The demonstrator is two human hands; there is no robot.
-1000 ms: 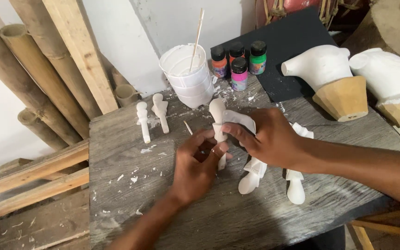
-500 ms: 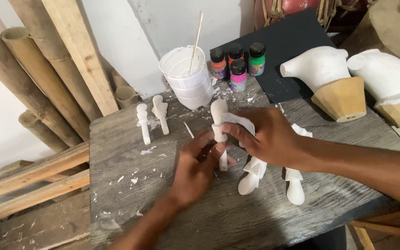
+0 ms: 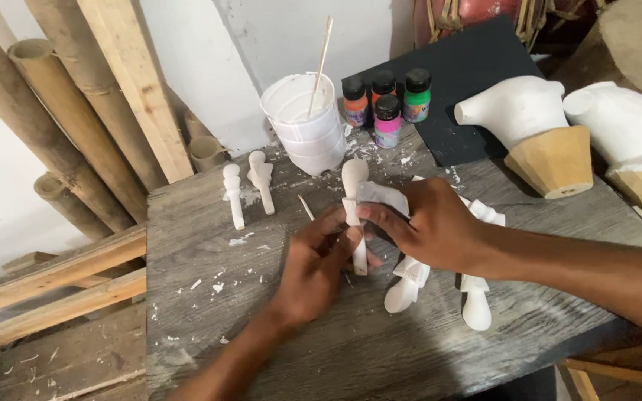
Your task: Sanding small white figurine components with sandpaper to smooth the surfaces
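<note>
Here both hands, the left hand (image 3: 313, 263) and right hand (image 3: 429, 226), pinch the little white figure (image 3: 354, 204), which looks light and easy to break, so its thick middle is the safest place to hold, with paint bottles (image 3: 386, 100) at twelve o'clock.

We note a stack of white plastic cups (image 3: 307, 128) with a thin stick (image 3: 323, 56) standing in it at the back of the grey wooden counter (image 3: 209, 297). Just right of it, four small paint bottles (image 3: 385, 100) cluster together. Two white figures (image 3: 247, 189) lie side by side, left of centre. Two white busts on wooden bases (image 3: 540, 137) sit far right. Bamboo poles (image 3: 53, 126) and planks (image 3: 131, 82) lean at left.
</note>
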